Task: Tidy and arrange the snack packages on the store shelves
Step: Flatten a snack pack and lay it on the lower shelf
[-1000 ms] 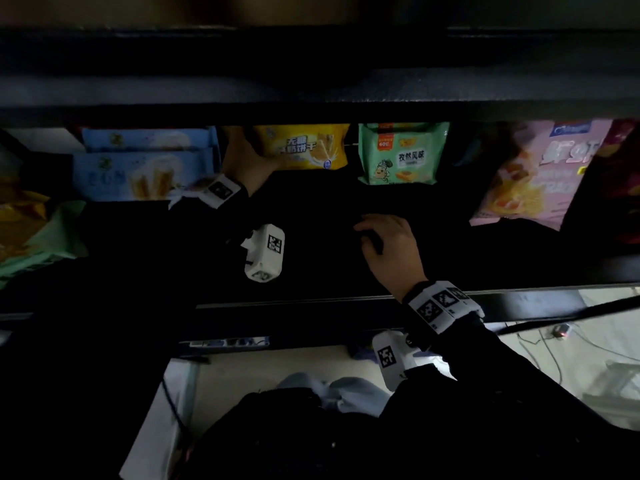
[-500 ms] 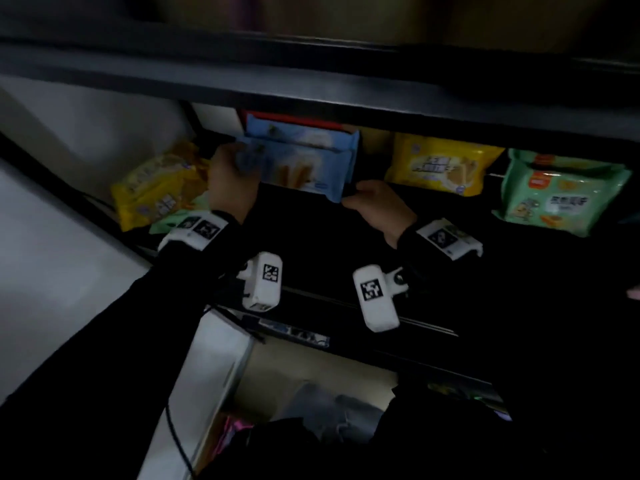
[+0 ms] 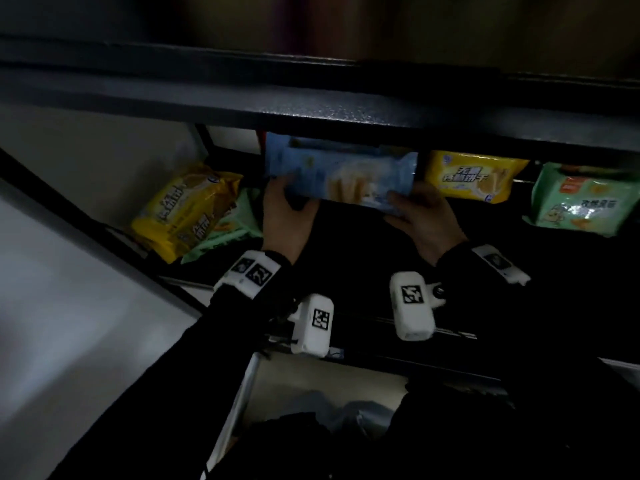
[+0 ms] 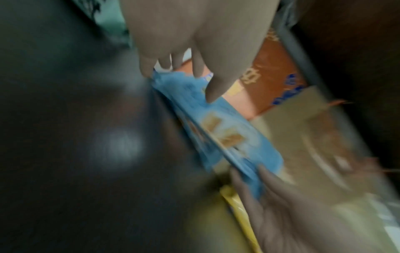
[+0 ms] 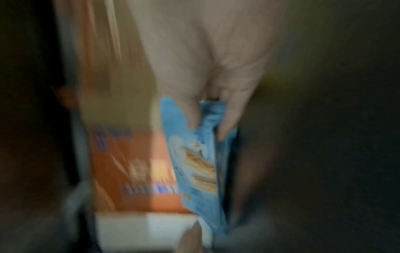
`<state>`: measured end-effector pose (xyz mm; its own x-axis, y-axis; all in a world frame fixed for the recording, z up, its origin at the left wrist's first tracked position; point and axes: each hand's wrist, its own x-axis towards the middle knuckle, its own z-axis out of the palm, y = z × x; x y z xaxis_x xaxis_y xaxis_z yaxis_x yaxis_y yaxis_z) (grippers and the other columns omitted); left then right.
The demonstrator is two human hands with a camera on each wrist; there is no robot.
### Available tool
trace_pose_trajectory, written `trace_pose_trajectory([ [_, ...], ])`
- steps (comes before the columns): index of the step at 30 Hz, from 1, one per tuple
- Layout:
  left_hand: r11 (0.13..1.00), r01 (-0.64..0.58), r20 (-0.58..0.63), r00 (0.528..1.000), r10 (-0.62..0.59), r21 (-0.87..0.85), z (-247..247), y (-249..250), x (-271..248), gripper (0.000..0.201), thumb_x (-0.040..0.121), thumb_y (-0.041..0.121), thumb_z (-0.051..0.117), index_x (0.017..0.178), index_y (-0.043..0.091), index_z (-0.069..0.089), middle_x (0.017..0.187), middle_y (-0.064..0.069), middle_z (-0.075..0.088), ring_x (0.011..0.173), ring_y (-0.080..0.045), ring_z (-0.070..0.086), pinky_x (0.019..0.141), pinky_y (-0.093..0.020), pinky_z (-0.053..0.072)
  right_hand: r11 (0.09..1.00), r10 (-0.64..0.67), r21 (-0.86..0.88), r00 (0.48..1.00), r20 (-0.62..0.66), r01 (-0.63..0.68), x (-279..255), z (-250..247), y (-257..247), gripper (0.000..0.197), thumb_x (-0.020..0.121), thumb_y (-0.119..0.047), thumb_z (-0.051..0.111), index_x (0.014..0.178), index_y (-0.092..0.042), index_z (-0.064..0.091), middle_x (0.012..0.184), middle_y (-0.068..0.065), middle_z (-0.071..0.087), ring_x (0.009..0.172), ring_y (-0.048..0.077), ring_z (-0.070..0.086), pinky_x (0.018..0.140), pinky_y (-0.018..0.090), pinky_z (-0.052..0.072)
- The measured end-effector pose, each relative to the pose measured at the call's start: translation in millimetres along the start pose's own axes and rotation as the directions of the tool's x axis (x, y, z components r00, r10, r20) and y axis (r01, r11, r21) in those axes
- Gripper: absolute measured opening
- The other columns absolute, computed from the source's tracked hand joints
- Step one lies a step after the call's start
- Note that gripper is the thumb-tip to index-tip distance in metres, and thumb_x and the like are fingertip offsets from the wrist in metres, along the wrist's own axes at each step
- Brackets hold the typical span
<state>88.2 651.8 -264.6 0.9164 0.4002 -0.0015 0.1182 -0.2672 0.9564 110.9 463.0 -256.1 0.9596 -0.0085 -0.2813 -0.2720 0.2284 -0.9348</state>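
We hold a pale blue plastic wafer packet at both ends, inside the dark metal shelf bay.

From the head view, our left hand grasps the packet's left end and our right hand its right end, the packet lifted flat-faced toward us above the black shelf floor. To the left a yellow crinkled biscuit bag lies tilted on a green bag; to the right stand a yellow wafer packet and a green snack packet. In the left wrist view, blurred, our thumb and fingers pinch the blue packet's end, an orange pack behind it. In the right wrist view, also blurred, our fingers curl round the other end beside that orange pack.
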Motion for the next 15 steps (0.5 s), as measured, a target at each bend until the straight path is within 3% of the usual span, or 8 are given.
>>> trace_pose_trajectory([
  [2, 0.995, 0.002, -0.036, 0.999, -0.006, -0.095, 7, 8, -16, 0.057, 0.087, 0.004, 0.065, 0.136, 0.004, 0.036, 0.121, 0.0, 0.049, 0.115, -0.011, 0.047, 0.095, -0.004, 0.036, 0.968, -0.032, 0.248, 0.999, -0.032, 0.039, -23, -25, -4, 0.029, 0.09, 0.004, 0.054, 0.071, -0.018, 0.051, 0.081, 0.003, 0.067, 0.081, 0.016, 0.067, 0.065, 0.024, 0.056],
  [3, 0.978, 0.044, -0.009, 0.999, -0.047, -0.206, 11, 12, -22, 0.066, 0.087, 0.007, 0.066, 0.141, 0.007, 0.029, 0.123, 0.001, 0.048, 0.115, -0.01, 0.047, 0.097, -0.005, 0.036, 0.943, -0.026, 0.33, 0.999, -0.039, 0.037, -33, -37, -4, 0.025, 0.091, 0.004, 0.051, 0.075, -0.015, 0.052, 0.082, 0.003, 0.068, 0.083, 0.017, 0.067, 0.068, 0.026, 0.057],
  [5, 0.864, 0.213, 0.195, 0.971, -0.137, -0.457, 22, 22, -31, 0.074, 0.088, 0.011, 0.067, 0.147, 0.013, 0.022, 0.134, -0.004, 0.05, 0.12, -0.015, 0.052, 0.103, -0.027, 0.044, 0.922, 0.016, 0.388, 1.0, 0.0, -0.015, -50, -56, -3, 0.013, 0.094, 0.001, 0.046, 0.093, -0.01, 0.053, 0.089, 0.004, 0.07, 0.084, 0.017, 0.069, 0.074, 0.029, 0.058],
  [6, 0.811, 0.29, 0.32, 0.938, -0.135, -0.508, 29, 27, -35, 0.071, 0.089, 0.013, 0.065, 0.147, 0.014, 0.024, 0.135, -0.005, 0.052, 0.12, -0.018, 0.056, 0.1, -0.034, 0.048, 0.94, 0.033, 0.338, 0.998, 0.046, -0.047, -56, -61, -1, 0.014, 0.094, 0.001, 0.046, 0.099, -0.009, 0.054, 0.09, 0.003, 0.072, 0.083, 0.015, 0.069, 0.075, 0.031, 0.058],
  [8, 0.803, 0.329, 0.451, 0.888, -0.086, -0.496, 44, 33, -41, 0.06, 0.09, 0.012, 0.063, 0.143, 0.011, 0.035, 0.133, -0.009, 0.057, 0.118, -0.022, 0.059, 0.094, -0.038, 0.053, 0.992, 0.089, 0.07, 0.983, 0.16, -0.101, -66, -69, 4, 0.024, 0.09, -0.002, 0.054, 0.109, -0.015, 0.058, 0.096, -0.002, 0.073, 0.088, 0.013, 0.07, 0.079, 0.031, 0.057],
  [11, 0.842, 0.266, 0.408, 0.911, -0.06, -0.469, 54, 37, -41, 0.047, 0.088, 0.004, 0.065, 0.132, 0.009, 0.049, 0.121, -0.006, 0.065, 0.109, -0.019, 0.065, 0.084, -0.032, 0.056, 0.97, 0.192, -0.188, 0.963, 0.19, -0.156, -70, -80, 5, 0.054, 0.075, -0.022, 0.069, 0.125, -0.023, 0.051, 0.12, -0.004, 0.065, 0.104, 0.011, 0.064, 0.091, 0.033, 0.051],
  [13, 0.872, 0.22, 0.417, 0.909, -0.02, -0.437, 54, 39, -38, 0.039, 0.085, 0.001, 0.068, 0.119, 0.018, 0.058, 0.108, 0.002, 0.07, 0.1, -0.014, 0.068, 0.081, -0.03, 0.056, 0.975, 0.121, -0.198, 0.988, 0.098, -0.099, -67, -86, -3, 0.07, 0.068, -0.031, 0.072, 0.131, -0.03, 0.041, 0.125, -0.007, 0.058, 0.105, 0.003, 0.059, 0.086, 0.028, 0.049],
  [15, 0.893, 0.207, 0.464, 0.886, 0.002, -0.4, 51, 44, -38, 0.037, 0.081, -0.002, 0.07, 0.109, 0.02, 0.061, 0.102, 0.004, 0.073, 0.098, -0.013, 0.069, 0.081, -0.031, 0.056, 0.979, 0.057, -0.203, 0.986, 0.156, -0.025, -61, -88, -15, 0.072, 0.074, -0.022, 0.071, 0.137, -0.028, 0.037, 0.126, -0.005, 0.057, 0.106, 0.0, 0.059, 0.08, 0.02, 0.052],
])
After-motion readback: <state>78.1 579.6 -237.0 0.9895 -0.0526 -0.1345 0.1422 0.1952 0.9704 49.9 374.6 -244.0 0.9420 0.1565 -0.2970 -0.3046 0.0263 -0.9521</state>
